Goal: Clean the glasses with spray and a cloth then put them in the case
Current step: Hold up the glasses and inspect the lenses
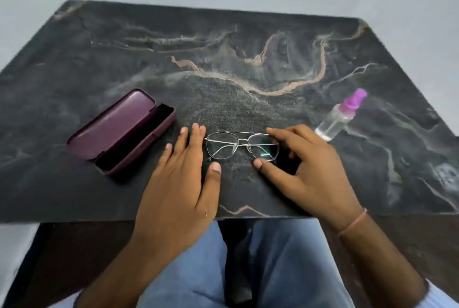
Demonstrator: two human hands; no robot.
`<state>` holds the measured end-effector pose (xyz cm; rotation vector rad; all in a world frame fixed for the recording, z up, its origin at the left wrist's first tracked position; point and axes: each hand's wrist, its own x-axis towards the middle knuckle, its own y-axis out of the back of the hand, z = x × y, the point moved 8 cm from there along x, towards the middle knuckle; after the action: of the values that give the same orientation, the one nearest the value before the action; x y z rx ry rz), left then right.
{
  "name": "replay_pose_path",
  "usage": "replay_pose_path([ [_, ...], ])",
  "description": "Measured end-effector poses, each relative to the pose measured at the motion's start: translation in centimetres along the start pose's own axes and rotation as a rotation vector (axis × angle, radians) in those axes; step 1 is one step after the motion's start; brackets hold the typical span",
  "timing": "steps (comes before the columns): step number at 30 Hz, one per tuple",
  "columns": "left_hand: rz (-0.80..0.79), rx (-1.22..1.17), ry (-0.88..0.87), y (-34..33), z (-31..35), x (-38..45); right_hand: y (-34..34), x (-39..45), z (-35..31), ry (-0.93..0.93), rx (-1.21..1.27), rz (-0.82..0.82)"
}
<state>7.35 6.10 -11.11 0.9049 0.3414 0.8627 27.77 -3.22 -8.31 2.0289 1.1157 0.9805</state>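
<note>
Case (pixel 121 134): a maroon hard shell, lying open on the dark veined worktop (pixel 223 42) at the left. Its lid is folded back flat, and its tray shows a dark lining with nothing visible inside. Bottle (pixel 337 119): clear, with a purple spray top, lying on its side at the right and well apart from the case; the liquid level cannot be told.

Glasses (pixel 242 145): a thin metal frame with a double bridge and clear lenses, lying on the worktop near its front edge, between the two hands. The temples appear folded behind the lenses, and a pale reflection shows in the right lens.

Right hand (pixel 310 171): its grip is closed on the glasses, with the forefinger on the upper rim of the right lens and the thumb at its lower rim. Left hand (pixel 178 183): flat, fingers spread, palm down just beside the left lens, its grip open and holding nothing. A thin band (pixel 352 223) circles the right wrist.
</note>
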Motion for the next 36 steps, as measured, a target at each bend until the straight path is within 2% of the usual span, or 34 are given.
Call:
replay_pose_path([
  [4, 0.062, -0.169, 0.053, 1.0, -0.3, 0.2, 1.1, -0.1, -0.7, 0.004, 0.048, 0.016],
  [6, 0.086, -0.392, 0.095, 1.4, -0.7, 0.7, 1.4, -0.1, -1.1, 0.022, 0.092, 0.040],
  [9, 0.183, -0.752, 0.049, 2.6, -0.5, 1.6, 2.3, 0.0, -1.3, 0.048, 0.196, 0.115],
  [14, 0.207, -1.151, -0.017, 3.1, 0.4, 4.0, 2.8, 1.0, -1.4, 0.073, 0.411, 0.238],
  [19, 0.212, -1.226, -0.027, 3.6, 1.4, 7.6, 3.1, 4.1, -1.6, 0.091, 0.562, 0.342],
  [26, 0.164, -1.234, -0.050, 3.9, 2.3, 10.4, 1.8, 6.0, 0.2, 0.061, 0.684, 0.382],
  [36, 0.317, -1.072, -0.223, 4.1, 1.8, 10.7, 1.2, 6.2, 0.6, 0.094, 0.721, 0.360],
])
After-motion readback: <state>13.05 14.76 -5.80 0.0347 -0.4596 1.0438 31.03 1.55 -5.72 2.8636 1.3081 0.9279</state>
